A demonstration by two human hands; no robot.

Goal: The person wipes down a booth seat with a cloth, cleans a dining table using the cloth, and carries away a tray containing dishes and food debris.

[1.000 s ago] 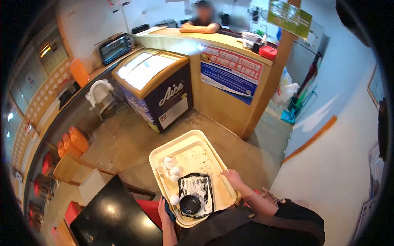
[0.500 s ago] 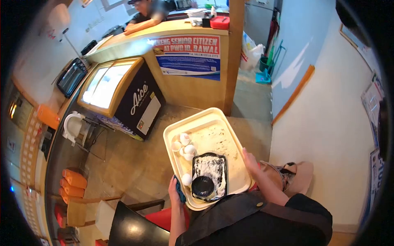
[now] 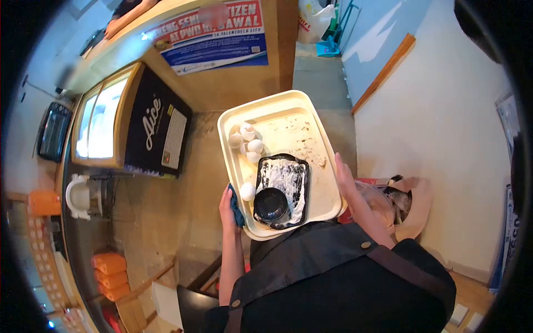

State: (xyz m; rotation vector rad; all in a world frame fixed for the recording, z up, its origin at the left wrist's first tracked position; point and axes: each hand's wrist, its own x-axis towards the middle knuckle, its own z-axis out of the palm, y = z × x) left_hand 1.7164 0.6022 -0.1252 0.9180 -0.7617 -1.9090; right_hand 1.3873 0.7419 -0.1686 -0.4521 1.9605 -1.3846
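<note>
A cream tray (image 3: 323, 191) is held in front of my body between my two hands. My left hand (image 3: 226, 208) grips its left edge, with a dark blue cloth (image 3: 236, 206) caught against the rim. At the right edge is my right hand (image 3: 345, 175), its fingers along the rim and partly hidden. On the tray lies a black rectangular plate (image 3: 284, 173) smeared with white residue. A small round black bowl (image 3: 271, 204) sits on that plate. White eggshells (image 3: 254, 146), some broken, cluster at the upper left, and another white shell (image 3: 247, 191) lies near my left hand. Crumbs are scattered at the upper right.
Ahead on the left stands a black display freezer (image 3: 152, 125) beside a wooden counter (image 3: 222, 91) bearing a poster. Another person's arm (image 3: 130, 16) rests on the counter. A passage floor (image 3: 319, 83) runs past it. A bag (image 3: 413, 205) is by the right wall.
The view has moved forward and tilted down, so the freezer and counter sit nearer and farther left. The tray has travelled along in both hands, its items staying in place.
</note>
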